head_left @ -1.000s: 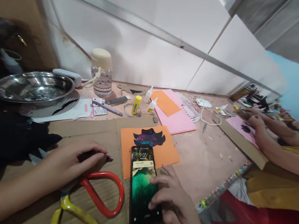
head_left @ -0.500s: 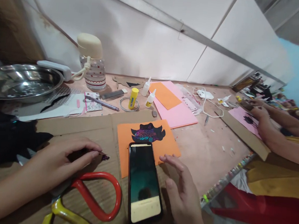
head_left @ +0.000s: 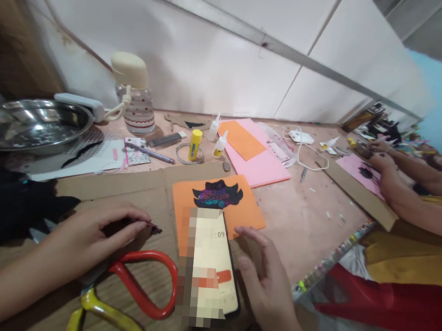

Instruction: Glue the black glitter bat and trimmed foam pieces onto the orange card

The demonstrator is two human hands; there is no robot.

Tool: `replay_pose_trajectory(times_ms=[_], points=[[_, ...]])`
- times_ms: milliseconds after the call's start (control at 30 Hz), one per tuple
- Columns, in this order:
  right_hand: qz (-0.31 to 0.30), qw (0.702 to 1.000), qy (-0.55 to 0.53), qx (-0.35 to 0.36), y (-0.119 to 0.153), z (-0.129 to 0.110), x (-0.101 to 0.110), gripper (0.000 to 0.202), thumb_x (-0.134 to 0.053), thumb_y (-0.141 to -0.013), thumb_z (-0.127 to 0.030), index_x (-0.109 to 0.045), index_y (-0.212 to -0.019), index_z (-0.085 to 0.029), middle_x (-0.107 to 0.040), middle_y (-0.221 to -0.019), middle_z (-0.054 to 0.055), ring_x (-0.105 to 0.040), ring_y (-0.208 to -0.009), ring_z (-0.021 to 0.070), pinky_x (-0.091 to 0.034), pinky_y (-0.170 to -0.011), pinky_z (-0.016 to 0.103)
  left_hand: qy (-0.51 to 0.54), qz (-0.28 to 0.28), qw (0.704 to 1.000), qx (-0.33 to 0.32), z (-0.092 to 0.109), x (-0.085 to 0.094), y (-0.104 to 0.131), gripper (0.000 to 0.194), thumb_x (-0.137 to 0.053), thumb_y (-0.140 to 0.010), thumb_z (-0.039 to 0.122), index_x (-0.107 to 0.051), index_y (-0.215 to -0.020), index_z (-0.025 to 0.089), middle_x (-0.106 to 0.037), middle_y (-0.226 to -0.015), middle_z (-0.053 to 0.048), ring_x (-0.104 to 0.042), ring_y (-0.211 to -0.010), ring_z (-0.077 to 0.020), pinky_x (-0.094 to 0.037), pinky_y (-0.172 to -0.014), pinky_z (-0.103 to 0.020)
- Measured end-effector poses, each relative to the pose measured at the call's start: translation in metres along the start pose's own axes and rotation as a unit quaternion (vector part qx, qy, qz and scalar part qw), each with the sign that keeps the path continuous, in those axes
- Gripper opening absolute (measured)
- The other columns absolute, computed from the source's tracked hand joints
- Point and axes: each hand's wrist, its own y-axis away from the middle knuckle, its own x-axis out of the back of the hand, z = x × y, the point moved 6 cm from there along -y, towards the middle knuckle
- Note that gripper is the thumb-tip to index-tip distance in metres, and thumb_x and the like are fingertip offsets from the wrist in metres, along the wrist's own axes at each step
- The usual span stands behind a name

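Pinkish tabletop (head_left: pixel 293 217) meets white wall panels; at six o'clock lies the lit phone (head_left: pixel 221 260), with the orange sheet (head_left: pixel 253 216) at its twelve; the left hand (head_left: pixel 101 232), at its nine, pinches a dark scrap (head_left: pixel 157 230); the right hand (head_left: pixel 267 281), at its three, is empty, fingers loosely parted. I'd judge the phone is being checked; moving the scrap next calls for a light pinch.

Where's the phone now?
In the head view, the phone lies low, near the frame's middle, between the scissors' red handle and the right hand, its top end over the nearer orange sheet.
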Motion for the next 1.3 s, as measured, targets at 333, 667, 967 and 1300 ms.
replay_pose_trajectory(times_ms=[333,667,967,1300], points=[[-0.054,0.988,0.124,0.075,0.041,-0.021,-0.021,0.132,-0.098,-0.083,-0.044,-0.012,-0.183,-0.036,-0.042,-0.181,0.019,-0.042,-0.163,0.0561,-0.044,-0.127,0.078,0.009,0.007,1.0,-0.023,0.0,-0.002,0.0,0.031,-0.068,-0.095,0.06,-0.087,-0.094,0.036,-0.089,-0.097,0.002,-0.082,-0.089,-0.0216,-0.059,-0.082,-0.023],[-0.095,0.945,0.244,0.195,0.045,-0.033,-0.046,0.134,-0.083,-0.091,-0.07,-0.004,-0.184,-0.014,-0.007,-0.189,0.025,-0.022,-0.168,0.062,-0.043,-0.12,0.087,0.008,0.003,0.999,-0.035,-0.006,-0.006,0.001,0.038,-0.066,-0.098,0.066,-0.086,-0.1,0.034,-0.088,-0.101,0.001,-0.081,-0.093,-0.0225,-0.059,-0.084,-0.026],[-0.117,0.958,0.251,0.076,0.039,-0.014,-0.012,0.12,-0.078,-0.094,-0.02,0.001,-0.185,-0.025,-0.03,-0.187,0.018,-0.047,-0.163,0.0472,-0.061,-0.119,0.063,0.007,-0.001,0.999,-0.053,-0.005,-0.006,0.001,0.04,-0.064,-0.1,0.067,-0.086,-0.101,0.034,-0.088,-0.099,0.001,-0.082,-0.089,-0.022,-0.062,-0.081,-0.027],[-0.165,0.951,0.256,-0.049,-0.014,-0.036,-0.032,0.107,-0.099,-0.079,-0.033,-0.046,-0.17,-0.014,-0.062,-0.164,0.025,-0.061,-0.15,0.0522,-0.06,-0.118,0.07,0.001,0.009,0.998,-0.064,-0.002,-0.004,0.0,0.039,-0.064,-0.099,0.066,-0.086,-0.099,0.034,-0.089,-0.097,0.001,-0.083,-0.087,-0.0222,-0.062,-0.078,-0.026]])
